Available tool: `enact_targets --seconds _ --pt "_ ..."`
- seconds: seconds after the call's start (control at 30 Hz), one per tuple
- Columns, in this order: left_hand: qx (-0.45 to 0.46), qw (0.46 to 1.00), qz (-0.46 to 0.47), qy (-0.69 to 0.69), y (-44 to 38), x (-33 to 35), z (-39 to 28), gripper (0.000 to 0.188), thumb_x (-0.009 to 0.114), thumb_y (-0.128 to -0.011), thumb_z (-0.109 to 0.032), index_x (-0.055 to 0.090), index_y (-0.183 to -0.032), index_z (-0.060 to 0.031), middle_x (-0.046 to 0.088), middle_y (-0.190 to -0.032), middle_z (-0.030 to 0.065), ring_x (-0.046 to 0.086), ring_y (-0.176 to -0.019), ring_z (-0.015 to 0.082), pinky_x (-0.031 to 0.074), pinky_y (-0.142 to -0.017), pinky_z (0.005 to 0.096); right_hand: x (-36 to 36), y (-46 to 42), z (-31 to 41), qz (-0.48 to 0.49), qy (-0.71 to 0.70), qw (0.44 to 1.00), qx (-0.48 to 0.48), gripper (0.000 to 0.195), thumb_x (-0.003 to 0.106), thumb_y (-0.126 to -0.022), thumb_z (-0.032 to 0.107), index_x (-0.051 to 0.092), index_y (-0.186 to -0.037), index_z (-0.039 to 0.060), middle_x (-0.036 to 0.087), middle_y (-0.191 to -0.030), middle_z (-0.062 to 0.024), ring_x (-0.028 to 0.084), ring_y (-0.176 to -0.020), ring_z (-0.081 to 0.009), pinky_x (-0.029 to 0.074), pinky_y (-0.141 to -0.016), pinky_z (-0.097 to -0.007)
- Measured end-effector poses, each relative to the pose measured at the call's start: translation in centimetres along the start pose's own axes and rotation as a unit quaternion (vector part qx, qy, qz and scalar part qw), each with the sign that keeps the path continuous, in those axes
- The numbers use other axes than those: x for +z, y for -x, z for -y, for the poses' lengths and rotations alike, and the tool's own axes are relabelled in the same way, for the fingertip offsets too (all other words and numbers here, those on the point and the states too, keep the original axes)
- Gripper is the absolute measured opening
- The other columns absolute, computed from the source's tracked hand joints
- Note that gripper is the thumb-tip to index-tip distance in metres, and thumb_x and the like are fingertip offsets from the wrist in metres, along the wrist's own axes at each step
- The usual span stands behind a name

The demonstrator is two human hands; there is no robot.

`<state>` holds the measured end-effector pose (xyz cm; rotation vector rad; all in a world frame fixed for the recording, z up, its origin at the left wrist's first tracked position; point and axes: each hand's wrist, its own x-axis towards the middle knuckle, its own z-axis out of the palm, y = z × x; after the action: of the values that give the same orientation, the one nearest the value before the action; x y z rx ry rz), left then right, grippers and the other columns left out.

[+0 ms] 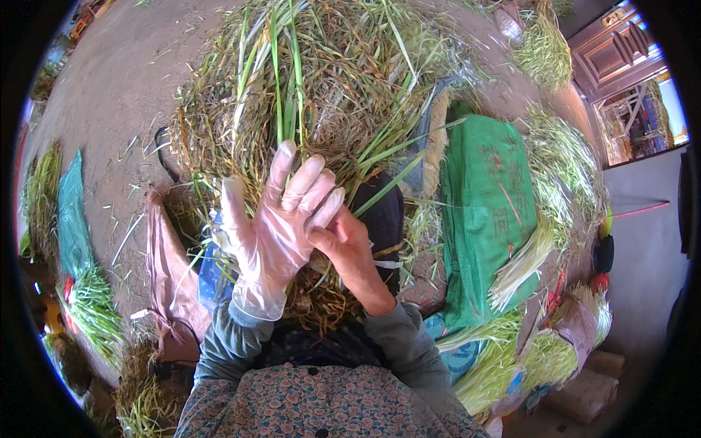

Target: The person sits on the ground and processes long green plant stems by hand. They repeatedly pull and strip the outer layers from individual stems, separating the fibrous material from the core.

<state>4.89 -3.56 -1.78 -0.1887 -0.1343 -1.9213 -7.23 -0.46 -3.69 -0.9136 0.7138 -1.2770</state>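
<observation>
My left hand [276, 232] wears a thin translucent glove that reaches the wrist. Its palm faces up toward me, with the fingers spread. My bare right hand [353, 246] is against the little-finger side of the left hand, its thumb and fingertips pinching the glove there. Directly beyond both hands lies a large heap of leafy stalks [334, 104], a mix of dry brown leaves and long green blades. More dry brown strands [323, 301] hang below the hands, near my lap.
At right, a green woven sack [482, 180] bearing writing has a pale stalk bundle [523, 263] on it. Trimmed stalks [564, 175] lie beyond. A pinkish cloth [170, 263] and a tied green bundle [93, 306] are at left. A wooden door [613, 55] stands far right.
</observation>
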Motion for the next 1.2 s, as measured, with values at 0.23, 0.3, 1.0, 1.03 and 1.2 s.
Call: enact_targets --seconds 0.23,0.3,1.0,1.03,1.2 --pt "-0.017 0.998 0.038 -0.055 -0.5 0.8 0.6 0.091 0.029 -0.092 -0.075 0.023 -0.154 -0.0088 0.036 -0.150 0.0263 0.038 -0.138 0.0403 0.021 -0.119 0.0511 4.2 1.1 -2.0 -0.106 -0.100 0.988 0.060 0.033 0.067 -0.094 0.022 0.063 -0.116 -0.0025 0.064 -0.107 -0.0034 0.058 -0.093 -0.0096 0.047 -0.083 -0.0259" --pt "-0.017 0.998 0.021 -0.059 -1.0 1.4 0.5 0.093 0.029 -0.090 -0.077 0.022 -0.154 -0.0100 0.035 -0.151 0.0243 0.037 -0.139 0.0379 0.021 -0.119 0.0505 4.1 2.0 -2.8 -0.075 -0.090 0.989 0.086 0.037 0.066 -0.094 0.021 0.059 -0.122 -0.0033 0.062 -0.114 -0.0049 0.056 -0.101 -0.0115 0.045 -0.090 -0.0284" --pt "-0.059 0.936 -0.101 -0.331 -1.9 1.5 -0.8 0.074 0.035 -0.099 -0.061 0.031 -0.150 -0.0074 0.054 -0.135 0.0195 0.050 -0.125 0.0295 0.031 -0.113 0.0448 4.0 1.0 3.0 0.139 0.488 0.841 -0.188 0.017 0.069 -0.084 0.005 0.052 -0.082 0.0041 0.050 -0.074 -0.0107 0.059 -0.060 -0.0303 0.045 -0.052 -0.0393" --pt "-0.060 0.945 -0.096 -0.307 -2.0 1.4 -0.6 0.076 0.033 -0.098 -0.063 0.029 -0.151 -0.0090 0.051 -0.138 0.0197 0.047 -0.128 0.0306 0.028 -0.114 0.0459 4.0 1.1 3.1 0.146 0.478 0.847 -0.183 0.017 0.069 -0.084 0.005 0.052 -0.081 0.0038 0.051 -0.074 -0.0107 0.059 -0.060 -0.0304 0.045 -0.052 -0.0394" --pt "-0.078 0.946 -0.104 -0.296 -2.2 1.3 0.0 0.082 0.029 -0.095 -0.070 0.021 -0.155 -0.0141 0.041 -0.148 0.0207 0.037 -0.136 0.0342 0.021 -0.117 0.0489 4.1 1.7 2.6 0.132 0.448 0.865 -0.185 0.016 0.068 -0.082 0.004 0.052 -0.081 0.0040 0.053 -0.075 -0.0105 0.061 -0.059 -0.0296 0.045 -0.052 -0.0392"
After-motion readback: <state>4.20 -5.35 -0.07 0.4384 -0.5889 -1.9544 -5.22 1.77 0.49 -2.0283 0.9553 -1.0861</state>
